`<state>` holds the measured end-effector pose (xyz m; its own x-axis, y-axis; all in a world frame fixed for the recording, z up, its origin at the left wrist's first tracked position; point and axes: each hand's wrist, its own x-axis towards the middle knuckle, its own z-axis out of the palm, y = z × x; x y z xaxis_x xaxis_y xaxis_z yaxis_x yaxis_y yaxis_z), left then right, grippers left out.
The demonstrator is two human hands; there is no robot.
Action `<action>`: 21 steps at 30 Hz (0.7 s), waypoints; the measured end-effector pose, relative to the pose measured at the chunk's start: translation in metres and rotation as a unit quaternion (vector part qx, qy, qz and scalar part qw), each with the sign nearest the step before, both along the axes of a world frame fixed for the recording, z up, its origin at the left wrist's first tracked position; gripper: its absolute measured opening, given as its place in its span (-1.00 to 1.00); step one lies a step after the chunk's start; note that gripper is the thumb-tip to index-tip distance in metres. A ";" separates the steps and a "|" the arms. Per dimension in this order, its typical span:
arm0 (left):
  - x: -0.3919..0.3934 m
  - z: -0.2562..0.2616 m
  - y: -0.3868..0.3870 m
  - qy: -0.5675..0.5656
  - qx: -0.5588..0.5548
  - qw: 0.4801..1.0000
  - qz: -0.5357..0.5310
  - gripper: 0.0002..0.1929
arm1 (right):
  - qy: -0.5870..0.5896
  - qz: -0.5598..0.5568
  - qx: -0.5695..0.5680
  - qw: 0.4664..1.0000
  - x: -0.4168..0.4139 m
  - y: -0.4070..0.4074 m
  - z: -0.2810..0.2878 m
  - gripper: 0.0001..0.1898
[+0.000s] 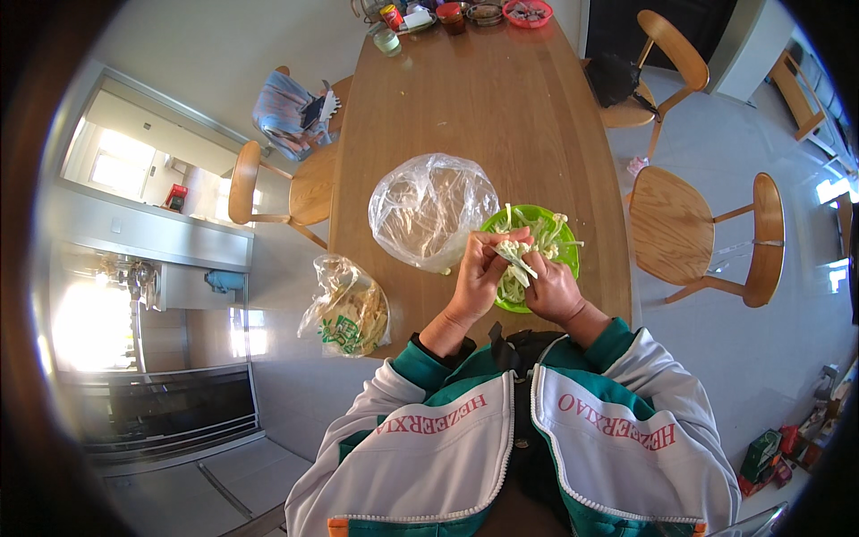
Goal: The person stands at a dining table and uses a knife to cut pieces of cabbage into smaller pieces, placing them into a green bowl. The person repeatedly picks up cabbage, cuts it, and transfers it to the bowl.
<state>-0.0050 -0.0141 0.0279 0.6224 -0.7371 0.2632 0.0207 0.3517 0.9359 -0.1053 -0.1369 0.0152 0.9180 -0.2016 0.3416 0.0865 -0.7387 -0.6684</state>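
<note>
My left hand [478, 272] grips a cauliflower floret [511, 250] above a bright green plastic bowl [572, 260]. The fingers of my right hand [556, 290] are closed on the same piece from the other side. A flat pale strip [525, 264] shows between the hands; whether it is stalk or a blade I cannot tell. Cut cauliflower pieces [551, 231] with long pale-green stems lie in the bowl, some poking over its rim. Left of the bowl, a clear plastic bag [429, 208] spreads on the wooden table [483, 121], with a small crumb by its lower edge.
A printed plastic bag [356, 322] with pale food inside sits at the table's near left corner. Jars [451, 19], a glass cup [387, 42] and a red basket [528, 13] stand at the far end. Wooden chairs [673, 225] flank both sides; one holds a black bag [612, 82].
</note>
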 end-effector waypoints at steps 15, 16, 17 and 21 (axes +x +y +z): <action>-0.005 -0.006 -0.002 0.061 -0.016 0.998 -0.013 -0.77 | 0.012 -0.027 0.019 0.999 0.002 0.002 -0.003 -0.77; -0.005 -0.007 -0.002 0.061 -0.015 0.998 -0.014 -0.77 | 0.011 -0.029 0.017 0.999 0.003 0.001 -0.004 -0.76; -0.005 -0.008 -0.002 0.062 -0.014 0.998 -0.014 -0.77 | 0.016 -0.030 0.019 0.999 0.003 0.001 -0.005 -0.74; -0.004 -0.011 -0.003 0.096 -0.009 0.995 -0.020 -0.80 | 0.043 -0.045 0.019 0.998 0.003 0.000 -0.010 -0.64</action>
<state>-0.0093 -0.0172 0.0168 0.6324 -0.7589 0.1556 0.2129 0.3634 0.9070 -0.1021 -0.1367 0.0054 0.9214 -0.2953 0.2525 -0.0378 -0.7149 -0.6982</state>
